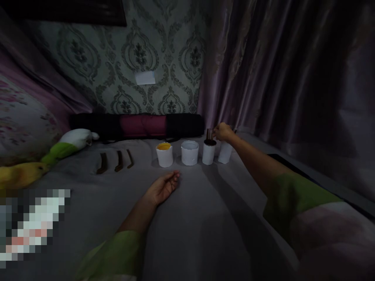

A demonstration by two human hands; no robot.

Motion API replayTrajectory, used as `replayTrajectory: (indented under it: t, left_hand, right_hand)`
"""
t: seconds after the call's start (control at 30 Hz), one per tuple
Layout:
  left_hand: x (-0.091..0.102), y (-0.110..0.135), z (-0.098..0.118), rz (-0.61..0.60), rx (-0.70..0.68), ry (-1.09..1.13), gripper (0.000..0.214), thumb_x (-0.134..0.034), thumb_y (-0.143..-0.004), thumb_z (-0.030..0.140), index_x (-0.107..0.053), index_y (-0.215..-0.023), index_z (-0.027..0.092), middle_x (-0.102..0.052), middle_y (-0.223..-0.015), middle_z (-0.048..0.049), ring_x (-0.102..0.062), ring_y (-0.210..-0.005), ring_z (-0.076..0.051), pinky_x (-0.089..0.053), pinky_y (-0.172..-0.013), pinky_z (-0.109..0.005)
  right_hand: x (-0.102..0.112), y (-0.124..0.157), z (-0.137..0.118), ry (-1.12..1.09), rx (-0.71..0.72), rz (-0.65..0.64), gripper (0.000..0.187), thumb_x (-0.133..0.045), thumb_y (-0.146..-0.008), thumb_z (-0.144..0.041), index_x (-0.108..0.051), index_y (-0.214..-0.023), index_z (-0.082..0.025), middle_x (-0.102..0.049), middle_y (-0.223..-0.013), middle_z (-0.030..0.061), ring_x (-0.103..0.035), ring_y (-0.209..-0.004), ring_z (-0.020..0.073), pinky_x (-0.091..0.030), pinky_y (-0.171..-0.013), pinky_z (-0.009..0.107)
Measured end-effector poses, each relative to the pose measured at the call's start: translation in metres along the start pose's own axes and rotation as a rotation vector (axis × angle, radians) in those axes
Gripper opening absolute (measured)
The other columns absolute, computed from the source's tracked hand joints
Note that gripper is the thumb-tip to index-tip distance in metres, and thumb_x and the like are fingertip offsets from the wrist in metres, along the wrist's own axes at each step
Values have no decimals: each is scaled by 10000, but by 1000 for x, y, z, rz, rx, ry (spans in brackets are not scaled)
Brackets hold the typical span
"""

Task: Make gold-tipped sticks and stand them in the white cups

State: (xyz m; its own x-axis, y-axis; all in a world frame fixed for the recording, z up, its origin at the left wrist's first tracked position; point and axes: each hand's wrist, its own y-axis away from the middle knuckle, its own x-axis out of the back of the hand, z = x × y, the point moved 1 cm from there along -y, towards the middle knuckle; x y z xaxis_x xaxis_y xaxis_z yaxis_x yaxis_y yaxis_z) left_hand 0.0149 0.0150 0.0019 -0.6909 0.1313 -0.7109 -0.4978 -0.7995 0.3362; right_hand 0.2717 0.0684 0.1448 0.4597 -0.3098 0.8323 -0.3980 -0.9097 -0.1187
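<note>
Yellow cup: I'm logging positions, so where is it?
Head view, centre: the yellow cup stands at the left end of the row, next to a white cup, just beyond the left hand.

left hand (162,188): lying open, fingers (173,179) curled | right hand (223,132): arm outstretched, grip unclear

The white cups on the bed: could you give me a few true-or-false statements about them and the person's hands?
1. Four white cups stand in a row. True.
2. The left hand holds a cup. False: it lies open on the grey sheet, holding nothing.
3. The leftmost cup has something yellow in it. True.
4. The right hand lies flat on the sheet. False: it is raised, at the dark sticks standing in the third cup.
5. Three dark pieces lie on the sheet left of the cups. True.
</note>
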Motion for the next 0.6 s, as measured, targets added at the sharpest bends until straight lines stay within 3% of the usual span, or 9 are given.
replayTrajectory:
  t: [0.27,0.6]
  left_hand:
    - [3,-2,0,-20,7,9,148,-431,-796,58,-562,-863,46,-583,-716,-80,-541,-561,-68,-466,-495,-158]
    - [2,-2,1,-7,8,-1,144,-437,-794,55,-560,-868,44,-580,-719,-77,-536,-553,-65,-463,-486,-154]
  right_hand:
    - [0,1,0,-26,50,21,139,-494,-770,-154,-589,-679,-108,-625,-608,74,-540,-462,99,-435,-447,201]
    - [7,5,-4,-48,66,52,130,-499,-765,-164,-593,-727,-82,-602,-584,80,-564,-516,127,-461,-515,240]
